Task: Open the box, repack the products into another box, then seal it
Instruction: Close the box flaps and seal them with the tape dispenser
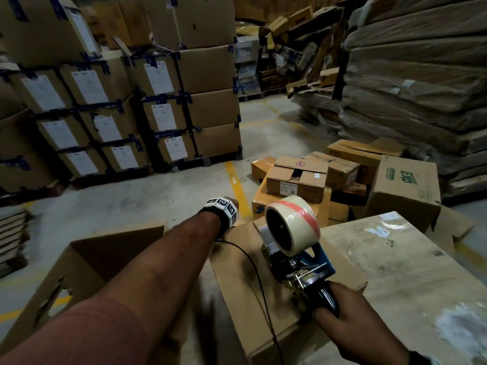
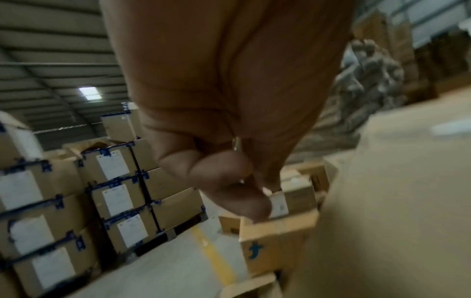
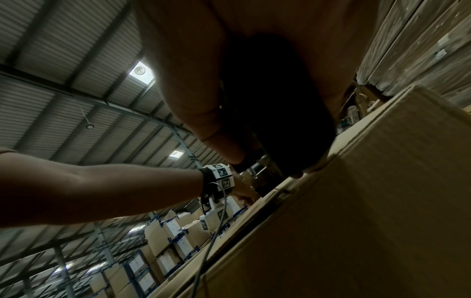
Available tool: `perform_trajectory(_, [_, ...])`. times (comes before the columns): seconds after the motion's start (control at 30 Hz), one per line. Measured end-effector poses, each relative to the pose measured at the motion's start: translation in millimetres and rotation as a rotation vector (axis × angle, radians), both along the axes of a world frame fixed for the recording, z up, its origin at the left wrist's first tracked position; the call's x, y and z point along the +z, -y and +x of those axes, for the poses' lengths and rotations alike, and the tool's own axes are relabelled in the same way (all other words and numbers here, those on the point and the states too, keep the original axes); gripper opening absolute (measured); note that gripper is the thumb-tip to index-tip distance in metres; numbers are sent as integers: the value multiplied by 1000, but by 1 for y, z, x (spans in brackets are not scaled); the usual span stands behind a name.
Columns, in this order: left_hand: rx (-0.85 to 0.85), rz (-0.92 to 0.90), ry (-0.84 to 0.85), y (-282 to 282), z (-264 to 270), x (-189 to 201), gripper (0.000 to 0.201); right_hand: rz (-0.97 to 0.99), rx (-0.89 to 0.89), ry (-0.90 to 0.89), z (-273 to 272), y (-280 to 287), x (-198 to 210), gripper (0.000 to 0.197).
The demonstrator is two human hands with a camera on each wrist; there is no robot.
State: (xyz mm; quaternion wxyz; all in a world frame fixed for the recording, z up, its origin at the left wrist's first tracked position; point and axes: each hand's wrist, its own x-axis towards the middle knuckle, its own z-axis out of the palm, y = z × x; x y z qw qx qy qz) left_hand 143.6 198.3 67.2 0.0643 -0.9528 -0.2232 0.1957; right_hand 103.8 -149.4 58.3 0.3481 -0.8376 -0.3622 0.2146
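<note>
A: What's the right hand (image 1: 350,330) doing?

B: Its fingers are wrapped round the black handle of the tape gun (image 1: 297,248), with the roll up and ahead of the grip. The gun's front end sits on the box (image 1: 253,280) flaps just beyond the knuckles, I'd say so the tape can start at the far edge and be drawn back toward the body.

A: And the left hand (image 2: 224,161)?

B: It reaches past the gun to the box's far edge. In the head view the wrist marker hides most of it. The left wrist view shows the fingers curled in with the thumb against them, but it's blurred, so I can't tell whether they pinch a tape end or only press the flap. Probably it steadies that edge so the flaps stay down while the gun pulls.

A: Where's the box relative to the grips?

B: Directly under both. The right hand rests at its near side, the left at its far side. Its flaps look folded shut with the seam running between the two hands, so sealing seems to be the step in hand.

A: Anything else close?

B: An open carton (image 1: 87,262) lies just left of the left forearm, flaps up. A larger box (image 1: 395,272) with a glossy taped top sits just right of the right hand. A thin cable (image 1: 253,264) from the left wrist trails across the box, near the gun.

A: Risk?

B: The cable could catch under the tape if it stays on the seam.
</note>
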Motion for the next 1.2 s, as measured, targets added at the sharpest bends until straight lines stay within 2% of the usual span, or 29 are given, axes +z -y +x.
perform_trajectory(0.07, [55,-116,115,-5,-2,6,19,0,-5,0,-1,-1,2,13])
perform_trajectory(0.17, [77,-448,194,5,-1,17,23,-6,-8,17,-3,-1,3,8])
perform_trajectory(0.23, [16,-478,197,19,-1,22,27,-10,-6,27,-3,-2,2,7])
perform_trajectory(0.3, [-73,-401,128,31,-2,18,28,-4,-17,34,-3,-3,2,8])
perform_trajectory(0.4, [-184,-192,5,43,-6,11,31,34,-22,71,-4,-4,0,13])
perform_trajectory(0.47, [-189,-108,-74,43,-10,4,33,44,-9,61,-5,-6,1,18])
perform_trajectory(0.57, [-167,-56,-103,41,-19,-4,41,16,26,104,-3,-8,4,21])
perform_trajectory(0.67, [-135,10,-66,43,-24,-3,38,-58,11,110,0,-8,9,19])
perform_trajectory(0.87, [-149,29,-75,46,-24,-10,43,-89,-15,-75,-14,2,24,2])
perform_trajectory(1.0, [-225,58,11,40,-19,-25,57,-76,-69,-213,-35,49,26,13])
perform_trajectory(1.07, [-188,37,23,45,-23,-24,54,-64,-100,-291,-48,68,24,17])
perform_trajectory(1.2, [-243,130,73,73,-39,-18,55,-69,-131,-303,-50,69,24,19])
